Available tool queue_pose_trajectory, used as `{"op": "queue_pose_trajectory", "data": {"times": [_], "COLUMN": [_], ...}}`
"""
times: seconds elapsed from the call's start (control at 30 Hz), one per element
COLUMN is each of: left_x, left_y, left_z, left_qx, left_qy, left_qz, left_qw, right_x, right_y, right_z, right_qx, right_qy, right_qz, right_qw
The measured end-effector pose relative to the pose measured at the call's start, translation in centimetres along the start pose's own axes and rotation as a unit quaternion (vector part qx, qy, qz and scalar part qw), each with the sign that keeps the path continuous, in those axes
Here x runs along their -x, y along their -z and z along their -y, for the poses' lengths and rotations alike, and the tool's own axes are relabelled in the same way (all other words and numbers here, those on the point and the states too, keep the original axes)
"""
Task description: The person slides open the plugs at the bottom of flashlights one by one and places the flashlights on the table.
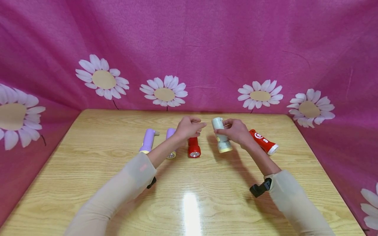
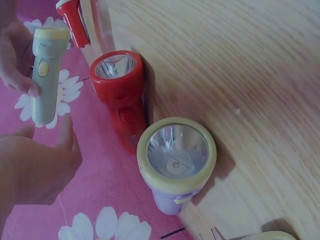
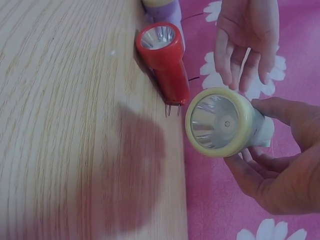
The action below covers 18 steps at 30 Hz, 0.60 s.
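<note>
While the right hand grips the pale grey-green cylindrical plastic flashlight, the left hand holds nothing

Grey-green unit is up off the table, thumb and fingers on opposite sides of its narrow barrel, wide cream-rimmed head toward the person. Handling, my guess: light, stiff, hard shell, probably a bit slick. Weak spot should be the clear round lens; a knock could scratch or crack it. Best hold: mid-barrel, just behind the head, where the flare should stop a tail-first slip. Go easy on the cream-yellow oval switch; a hard squeeze there could trip it.

Left fingers are released, loosely extended, just beside the barrel, not touching.

Outward: red plastic flashlight with a silver reflector lies near the left hand, two metal prongs at its tail. Just beside it, a lilac plastic flashlight with a cream rim; farther left, a second lilac flashlight with side prongs. Right of the right hand, a red flashlight with a white rim and round emblem. All four rest on the light wood-grain table. Behind: pink daisy-print cloth.
</note>
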<state>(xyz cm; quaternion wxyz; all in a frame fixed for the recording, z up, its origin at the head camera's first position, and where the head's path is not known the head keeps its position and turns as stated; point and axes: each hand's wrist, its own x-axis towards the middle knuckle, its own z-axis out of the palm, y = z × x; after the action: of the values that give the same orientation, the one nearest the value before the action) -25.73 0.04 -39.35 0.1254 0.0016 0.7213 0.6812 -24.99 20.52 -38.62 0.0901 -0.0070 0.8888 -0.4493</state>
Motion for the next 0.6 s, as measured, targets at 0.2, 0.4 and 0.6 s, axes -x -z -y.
{"op": "queue_pose_trajectory", "data": {"times": [0.2, 0.4, 0.6], "left_x": [0.3, 0.5, 0.4], "left_y": [-0.6, -1.2, -1.6], "left_z": [-0.1, -0.1, -0.1], "left_qx": [0.013, 0.028, 0.041], "left_qy": [-0.016, -0.017, -0.016], "left_qz": [0.022, 0.033, 0.033], "left_qw": [0.9995, 0.9989, 0.9985], "right_x": [0.1, 0.3, 0.5], "right_y": [-0.2, -0.2, -0.3], "right_z": [0.2, 0.4, 0.7], "right_qx": [0.004, 0.004, -0.010], "right_qy": [0.006, 0.006, 0.005], "right_qz": [-0.010, -0.010, -0.010], "right_qw": [0.9999, 0.9999, 0.9999]}}
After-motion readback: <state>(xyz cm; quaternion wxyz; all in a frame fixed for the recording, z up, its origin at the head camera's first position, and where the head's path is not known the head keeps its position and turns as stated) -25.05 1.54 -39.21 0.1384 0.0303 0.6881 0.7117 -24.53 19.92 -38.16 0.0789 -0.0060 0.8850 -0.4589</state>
